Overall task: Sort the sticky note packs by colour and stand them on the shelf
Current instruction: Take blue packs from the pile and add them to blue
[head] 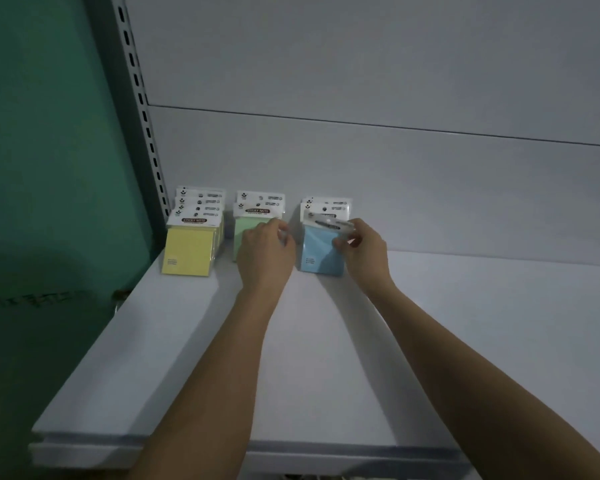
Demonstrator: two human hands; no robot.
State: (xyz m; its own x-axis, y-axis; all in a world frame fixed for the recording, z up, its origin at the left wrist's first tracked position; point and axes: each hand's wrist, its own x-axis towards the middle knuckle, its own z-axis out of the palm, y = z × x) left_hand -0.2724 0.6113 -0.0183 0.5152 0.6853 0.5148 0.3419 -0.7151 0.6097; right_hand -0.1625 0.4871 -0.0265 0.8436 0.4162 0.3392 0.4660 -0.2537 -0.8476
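— Sticky note packs stand in three rows at the back of the shelf (326,341): yellow packs (187,249) well left of the left hand (265,252), green packs (248,230) under its curled fingers, blue packs (317,249) just right of it.

— How do they handle?

— Probably light, stiff blocks in slippery wrap. The right hand (364,256) pinches the front blue pack's floppy header; gripping the block's sides looks steadier.
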